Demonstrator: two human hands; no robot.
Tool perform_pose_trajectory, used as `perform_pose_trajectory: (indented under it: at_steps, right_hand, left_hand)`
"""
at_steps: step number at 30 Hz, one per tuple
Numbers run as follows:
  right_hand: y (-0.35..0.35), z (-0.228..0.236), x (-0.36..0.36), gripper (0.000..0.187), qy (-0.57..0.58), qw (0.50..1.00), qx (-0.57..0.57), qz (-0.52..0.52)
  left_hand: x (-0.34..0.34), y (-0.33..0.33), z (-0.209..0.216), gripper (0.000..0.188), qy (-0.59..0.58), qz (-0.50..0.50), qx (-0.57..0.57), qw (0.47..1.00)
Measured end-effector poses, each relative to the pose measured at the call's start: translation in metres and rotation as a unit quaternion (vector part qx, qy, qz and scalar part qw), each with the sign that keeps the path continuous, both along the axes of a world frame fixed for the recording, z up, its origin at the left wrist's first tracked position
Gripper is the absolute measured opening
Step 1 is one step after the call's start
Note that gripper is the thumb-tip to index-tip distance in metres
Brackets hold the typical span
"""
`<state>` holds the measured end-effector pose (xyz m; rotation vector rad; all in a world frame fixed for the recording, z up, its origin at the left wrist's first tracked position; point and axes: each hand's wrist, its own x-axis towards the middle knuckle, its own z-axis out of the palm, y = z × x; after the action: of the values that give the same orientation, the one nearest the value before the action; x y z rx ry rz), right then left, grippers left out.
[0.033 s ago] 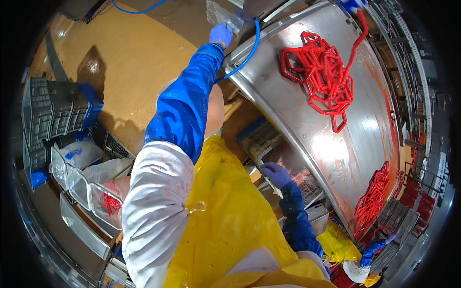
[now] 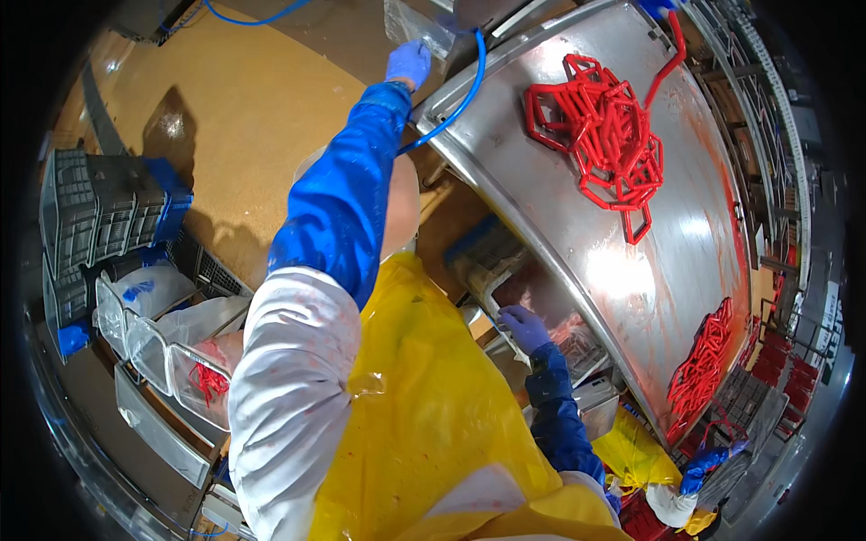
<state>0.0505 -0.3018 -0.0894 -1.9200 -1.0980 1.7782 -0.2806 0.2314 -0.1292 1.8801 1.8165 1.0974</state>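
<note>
My left hand [image 2: 409, 65], in a purple glove, is stretched far forward beside a clear plastic piece [image 2: 422, 34] at the machine. Its fingers look closed, and what they hold is hidden. Lower down, my right hand [image 2: 524, 330], gloved too, has its fingers apart near the edge of a container of pinkish meat [image 2: 564, 335], below the steel table [image 2: 541, 212]. On that table lies a tangled heap of linked red sausages [image 2: 606, 126]. One red strand [image 2: 669, 68] hangs from a blue-and-white part at the top right.
A second pile of red links [image 2: 702, 365] lies at the table's near right end. A blue hose [image 2: 470, 97] curves past the table corner. Grey crates [image 2: 104, 207] and lined bins [image 2: 194, 379] stand at left. Another person in a yellow apron [image 2: 636, 451] is at lower right.
The view has shifted slightly. My left hand appears a little further left, still by the clear plastic piece. The hanging strand's lower part has changed shape slightly; my right hand stays near the container.
</note>
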Motion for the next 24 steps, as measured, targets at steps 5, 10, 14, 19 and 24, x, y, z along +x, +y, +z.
perform_pose_trajectory:
  at_steps: [5, 10, 14, 19, 24]
  right_hand:
    - [-0.032, -0.002, 0.004, 0.012, -0.054, 0.994, 0.072, -0.067]
    - [0.006, -0.031, 0.000, 0.018, 0.018, 0.995, 0.100, -0.002]
    - [0.066, -0.024, -0.066, 0.027, 0.204, 0.979, 0.000, -0.024]
    - [0.070, 0.110, -0.116, 0.046, 0.353, 0.919, 0.110, 0.138]
    - [-0.041, 0.289, -0.044, 0.068, 0.336, 0.821, 0.334, 0.319]
  left_hand:
    - [-0.022, -0.161, 0.068, 0.035, -0.234, -0.143, -0.195, 0.942]
    - [-0.111, -0.283, -0.044, 0.046, -0.156, -0.099, -0.456, 0.870]
    - [-0.082, -0.336, -0.006, 0.045, -0.411, -0.295, -0.527, 0.683]
    - [0.011, -0.424, 0.243, 0.076, -0.400, -0.661, -0.451, 0.446]
    - [0.002, -0.525, 0.295, 0.058, -0.312, -0.626, -0.358, 0.618]
